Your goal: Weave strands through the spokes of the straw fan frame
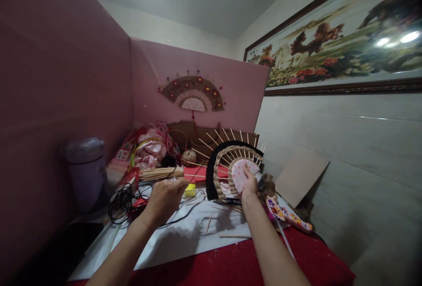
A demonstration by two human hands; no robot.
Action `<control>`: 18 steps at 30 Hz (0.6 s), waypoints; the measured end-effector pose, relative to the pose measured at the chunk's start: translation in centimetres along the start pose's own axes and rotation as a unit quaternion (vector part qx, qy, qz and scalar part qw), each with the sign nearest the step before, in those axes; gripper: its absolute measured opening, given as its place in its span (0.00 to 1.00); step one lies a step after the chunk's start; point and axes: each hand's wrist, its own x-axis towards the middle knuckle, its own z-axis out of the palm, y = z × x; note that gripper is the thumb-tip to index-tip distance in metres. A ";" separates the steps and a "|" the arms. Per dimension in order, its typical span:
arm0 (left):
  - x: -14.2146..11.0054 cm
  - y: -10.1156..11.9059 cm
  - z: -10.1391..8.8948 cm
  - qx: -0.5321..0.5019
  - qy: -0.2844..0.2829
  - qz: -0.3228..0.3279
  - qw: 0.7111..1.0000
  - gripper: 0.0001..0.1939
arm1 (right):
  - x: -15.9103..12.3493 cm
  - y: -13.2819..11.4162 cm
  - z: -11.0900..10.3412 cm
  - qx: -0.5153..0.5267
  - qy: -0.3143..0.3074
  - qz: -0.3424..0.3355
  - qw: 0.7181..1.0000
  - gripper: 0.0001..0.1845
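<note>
My right hand grips a half-made fan by its rounded base, the thumb lying on pink-and-white cloth. Thin wooden sticks spread out from that base. Tan braided cord and an outer black band are woven across them, and the bare stick ends stick out past the band. To the left of the fan, my left hand is closed in a pinch on black cord. The fingertips are partly hidden. More black cord lies in a loose tangle beside my left forearm.
Behind the hands are a bundle of sticks, a twine ball and heaped pink cloth. A lidded container stands left. A finished fan hangs on the pink board. Cardboard leans right; a patterned glue gun-like object lies nearby.
</note>
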 end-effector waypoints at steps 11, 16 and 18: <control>-0.3 0.8 0.6 0.074 -0.033 0.078 0.994 0.15 | -0.6 -0.5 0.1 0.000 0.060 -0.041 0.997 0.20; 0.0 0.2 -0.1 0.000 -0.040 0.032 0.999 0.16 | -0.4 -0.6 -0.2 0.005 0.049 -0.050 0.998 0.19; 0.0 0.0 -0.2 -0.059 -0.038 0.009 0.997 0.16 | 0.0 -0.5 -0.5 0.002 0.014 -0.062 0.998 0.19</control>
